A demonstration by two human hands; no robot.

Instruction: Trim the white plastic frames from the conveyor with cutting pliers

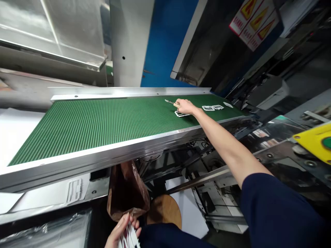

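Observation:
My right hand (185, 106) reaches over the green conveyor belt (103, 117), fingers pinched together. A thin item with a pale tip (168, 101) sticks out from them to the left; its kind is unclear. Just under this hand lies a flat white cut-out piece (180, 114), partly covered. Farther right on the belt are more white cut-out pieces (208, 108). Low in the view, my left hand (121, 229) is closed on several slim white cut-out pieces (129, 237), beside a brown plastic bag.
The brown bag (126, 193) hangs open below the belt's metal edge (139, 141). A round wooden stool (165, 210) stands by it. White sheets (72, 191) lie at lower left. A yellow panel with a green button (318, 141) is at right, and a blue machine (168, 41) stands behind.

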